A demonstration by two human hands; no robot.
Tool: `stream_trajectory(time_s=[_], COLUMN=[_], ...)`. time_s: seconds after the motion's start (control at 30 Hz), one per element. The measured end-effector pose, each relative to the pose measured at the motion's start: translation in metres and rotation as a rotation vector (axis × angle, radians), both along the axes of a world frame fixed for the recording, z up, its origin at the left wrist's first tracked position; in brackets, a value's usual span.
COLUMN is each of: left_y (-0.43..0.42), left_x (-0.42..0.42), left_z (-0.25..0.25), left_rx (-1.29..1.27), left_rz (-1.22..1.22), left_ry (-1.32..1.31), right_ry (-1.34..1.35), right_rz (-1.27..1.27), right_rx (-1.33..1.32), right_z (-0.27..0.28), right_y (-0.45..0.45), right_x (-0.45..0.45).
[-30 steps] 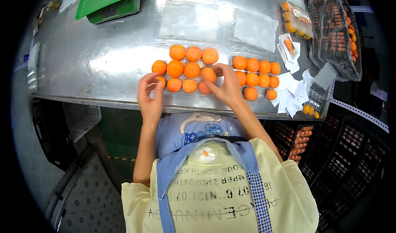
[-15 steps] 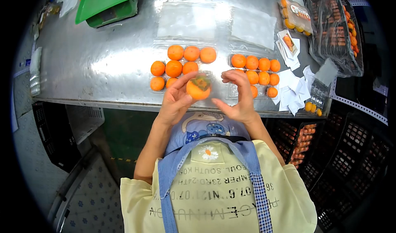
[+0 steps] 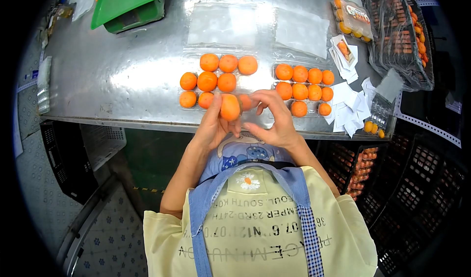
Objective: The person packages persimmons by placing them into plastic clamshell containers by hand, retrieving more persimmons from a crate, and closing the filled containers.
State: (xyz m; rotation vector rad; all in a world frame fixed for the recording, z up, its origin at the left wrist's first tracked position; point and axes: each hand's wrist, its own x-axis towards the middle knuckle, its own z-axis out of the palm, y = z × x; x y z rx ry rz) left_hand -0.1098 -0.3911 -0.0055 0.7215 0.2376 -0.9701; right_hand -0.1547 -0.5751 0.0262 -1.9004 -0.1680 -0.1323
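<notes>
An orange persimmon (image 3: 230, 107) is held up in my left hand (image 3: 214, 127), near the table's front edge. My right hand (image 3: 277, 120) is just to its right, thumb and fingers curved apart; a second fruit (image 3: 245, 101) shows beside its fingertips, and whether they touch it is unclear. Behind my hands, rows of orange fruit (image 3: 207, 81) sit in a clear plastic tray (image 3: 193, 90), partly covered by my left hand. To the right, another clear tray holds smaller orange fruit (image 3: 300, 91), with one fruit close behind my right fingers.
Clear lids (image 3: 223, 27) lie behind the trays. A green container (image 3: 128, 5) stands at the back left. White paper slips (image 3: 349, 108), a labelled pack (image 3: 354, 19) and a plastic-lined crate (image 3: 392, 37) are at the right. The metal table's front edge (image 3: 122, 123) runs before me.
My left hand has come from the tray's left side to the front with a persimmon in it, and the fruit has been turned. My right hand has moved slightly toward the front and right.
</notes>
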Motion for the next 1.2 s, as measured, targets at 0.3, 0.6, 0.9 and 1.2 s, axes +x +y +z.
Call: stream_trajectory(time_s=[0.3, 0.6, 0.9, 1.2], left_y=[-0.016, -0.007, -0.018, -0.031], left_x=[0.001, 0.004, -0.009, -0.017], left_z=[0.020, 0.010, 0.001, 0.010], left_rx=[0.228, -0.096, 0.422, 0.535], left_rz=[-0.153, -0.297, -0.360, -0.338], left_ry=[0.004, 0.138, -0.245, -0.302], right_ry=[0.129, 0.188, 0.078, 0.139], right_rz=[0.063, 0.118, 0.075, -0.122], right_rx=[-0.022, 0.072, -0.273, -0.371], right_z=[0.003, 0.005, 0.005, -0.014], right_y=[0.003, 0.000, -0.003, -0.043], right_x=[0.004, 0.003, -0.007, -0.042])
